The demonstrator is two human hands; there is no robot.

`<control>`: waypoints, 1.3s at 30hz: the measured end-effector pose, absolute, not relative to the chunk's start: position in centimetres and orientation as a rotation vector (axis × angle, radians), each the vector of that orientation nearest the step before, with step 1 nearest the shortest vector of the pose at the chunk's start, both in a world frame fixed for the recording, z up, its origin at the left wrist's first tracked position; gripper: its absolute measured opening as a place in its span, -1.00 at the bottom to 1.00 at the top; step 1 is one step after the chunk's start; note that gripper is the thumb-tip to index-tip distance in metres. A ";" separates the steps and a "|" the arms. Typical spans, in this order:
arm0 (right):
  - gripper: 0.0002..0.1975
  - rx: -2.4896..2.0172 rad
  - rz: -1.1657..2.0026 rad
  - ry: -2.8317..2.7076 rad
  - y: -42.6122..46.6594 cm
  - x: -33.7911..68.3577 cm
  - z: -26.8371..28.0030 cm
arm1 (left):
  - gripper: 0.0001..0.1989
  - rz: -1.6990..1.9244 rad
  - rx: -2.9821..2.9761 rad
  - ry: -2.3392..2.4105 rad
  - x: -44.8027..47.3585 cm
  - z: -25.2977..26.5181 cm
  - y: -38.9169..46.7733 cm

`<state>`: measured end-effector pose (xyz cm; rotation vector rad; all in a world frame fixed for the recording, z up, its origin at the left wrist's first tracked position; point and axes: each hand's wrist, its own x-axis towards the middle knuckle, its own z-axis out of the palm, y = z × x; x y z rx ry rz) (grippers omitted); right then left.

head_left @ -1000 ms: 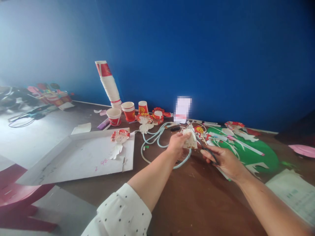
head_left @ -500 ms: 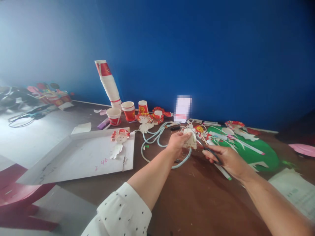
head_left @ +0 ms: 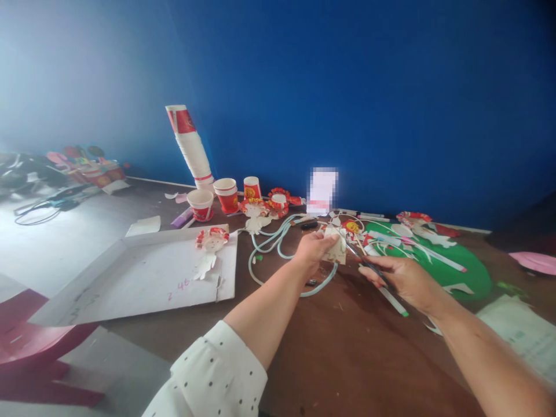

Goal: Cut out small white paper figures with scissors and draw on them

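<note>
Pinched in my left hand (head_left: 313, 250) is a small piece of white paper (head_left: 336, 251), held above the brown table. My right hand (head_left: 402, 281) grips a pair of scissors (head_left: 367, 263) by the dark handles, and the blades reach to the paper's upper right edge. Whether the blades are cutting at this instant is too small to tell. Behind the hands lies a coiled pale blue cable (head_left: 278, 237). A green round sheet (head_left: 471, 269) sits to the right, with markers and paper scraps on it.
Left of my arm lies a white box lid (head_left: 143, 278) bearing a red-and-white paper flower (head_left: 212, 240). Red paper cups (head_left: 226, 200) and a leaning cup stack (head_left: 193, 150) stand by the blue wall. A pixelated bright panel (head_left: 322, 191) stands at the back. A pink chair (head_left: 39, 347) is at lower left.
My right hand has shifted slightly, and the scissor handles look closer together. My left hand stays nearly still with the paper. A curved white scrap now shows beside my right wrist.
</note>
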<state>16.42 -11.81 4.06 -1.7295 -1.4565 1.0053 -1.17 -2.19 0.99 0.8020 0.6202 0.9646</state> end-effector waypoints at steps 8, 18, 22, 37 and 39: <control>-0.36 -1.781 0.960 -1.435 -12.0 15.9 4.9 | -0.62 0.941 0.776 0.617 -1.3 1.4 -2.4; -0.38 -1.683 1.040 -1.452 -11.8 16.1 4.2 | -0.61 0.918 0.803 0.607 -1.3 1.1 -2.2; -0.40 -1.670 1.038 -1.463 -11.9 15.9 4.2 | -0.64 0.850 0.854 0.626 -1.0 1.1 -2.5; -0.44 -1.743 0.970 -1.528 -11.9 16.3 4.0 | -0.70 0.834 0.853 0.632 -1.0 1.3 -2.7; -0.42 -1.742 0.966 -1.526 -11.8 16.2 4.1 | -0.71 0.833 0.857 0.638 -1.0 1.3 -2.7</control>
